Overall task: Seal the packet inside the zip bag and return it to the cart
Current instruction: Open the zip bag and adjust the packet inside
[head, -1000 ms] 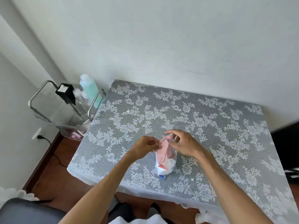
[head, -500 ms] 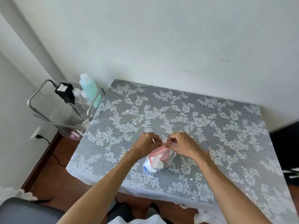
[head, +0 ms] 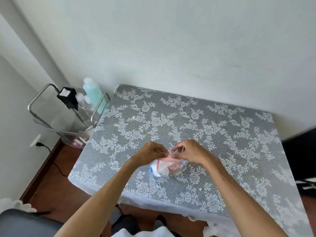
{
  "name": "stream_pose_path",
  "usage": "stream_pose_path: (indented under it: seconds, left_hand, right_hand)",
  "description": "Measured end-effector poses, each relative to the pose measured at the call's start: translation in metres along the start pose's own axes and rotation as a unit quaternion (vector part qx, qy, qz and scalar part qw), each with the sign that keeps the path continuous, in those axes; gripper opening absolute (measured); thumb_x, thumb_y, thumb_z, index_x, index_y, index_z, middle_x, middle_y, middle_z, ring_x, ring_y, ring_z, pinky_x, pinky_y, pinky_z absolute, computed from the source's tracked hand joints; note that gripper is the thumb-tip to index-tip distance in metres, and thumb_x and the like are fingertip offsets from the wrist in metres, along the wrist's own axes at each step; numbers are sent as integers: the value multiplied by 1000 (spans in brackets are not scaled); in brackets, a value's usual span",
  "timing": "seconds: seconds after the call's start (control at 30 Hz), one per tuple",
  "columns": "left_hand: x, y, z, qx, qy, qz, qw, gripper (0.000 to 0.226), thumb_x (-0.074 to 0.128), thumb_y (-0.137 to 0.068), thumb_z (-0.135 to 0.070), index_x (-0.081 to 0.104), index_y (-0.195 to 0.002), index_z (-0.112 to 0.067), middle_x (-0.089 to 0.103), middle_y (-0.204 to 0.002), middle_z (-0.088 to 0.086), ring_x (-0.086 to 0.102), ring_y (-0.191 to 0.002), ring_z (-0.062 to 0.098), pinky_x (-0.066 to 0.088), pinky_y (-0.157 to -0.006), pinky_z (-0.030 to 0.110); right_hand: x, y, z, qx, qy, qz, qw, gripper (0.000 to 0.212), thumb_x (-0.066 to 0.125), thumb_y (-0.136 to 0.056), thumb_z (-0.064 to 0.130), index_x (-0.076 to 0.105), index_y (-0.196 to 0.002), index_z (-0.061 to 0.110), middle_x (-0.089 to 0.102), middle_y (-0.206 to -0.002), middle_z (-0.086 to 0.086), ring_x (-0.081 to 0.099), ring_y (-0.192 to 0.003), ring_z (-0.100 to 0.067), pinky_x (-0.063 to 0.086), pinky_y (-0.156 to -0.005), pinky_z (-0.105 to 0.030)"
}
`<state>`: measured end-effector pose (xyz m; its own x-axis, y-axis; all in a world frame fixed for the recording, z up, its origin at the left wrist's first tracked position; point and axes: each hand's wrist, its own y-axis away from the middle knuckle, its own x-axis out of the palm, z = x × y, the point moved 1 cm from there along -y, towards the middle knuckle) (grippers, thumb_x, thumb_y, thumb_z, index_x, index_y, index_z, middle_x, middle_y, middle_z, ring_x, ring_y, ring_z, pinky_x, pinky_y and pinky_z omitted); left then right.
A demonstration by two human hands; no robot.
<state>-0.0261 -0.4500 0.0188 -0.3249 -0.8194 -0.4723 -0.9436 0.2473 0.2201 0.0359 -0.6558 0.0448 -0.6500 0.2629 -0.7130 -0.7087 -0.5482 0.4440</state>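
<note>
The bag lay on the table, in the near middle, and the pink and white packet was seen inside it through the clear film. Its top strip was pinched at both ends: by the fingers of the left hand at the left end and by the fingers of the right hand at the right end, so that the strip was stretched between them. Whether the strip was already closed could not be told.

The sealing step was judged to be in hand. It would be done well if the strip was kept straight and pressed together from one end to the other, with no film or packet corner caught in the track.

The bag was near the near edge of the table, but not over it. The cloth around it was free. The cart stood at the far left, just beside the table corner. A bottle and a black box were at its far side, while its near part looked open, so the way to the left seemed unobstructed.
</note>
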Motion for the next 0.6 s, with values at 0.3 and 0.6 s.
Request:
stream_pose_path:
  seconds: [0.3,0.6]
  left_hand:
    - [2,4,-4,75,-82,-118,987,16,73,-84,-15,73,-100,-15,68,-86,-4,63,-75,6,57,-71,22]
    - [-6,-1,1,35,-31,-55,997,19,66,-91,-19,73,-105,-9,75,-96,6,69,-86,16,58,-76,21]
  right_hand:
    - [9,1,-4,-66,42,-92,993,23,68,-88,35,70,-109,25,71,-115,-1,55,-45,0,42,-40,-13]
    - [10,-4,-10,-64,0,-102,993,22,70,-87,28,71,-108,21,71,-112,-4,59,-56,8,49,-48,-11]
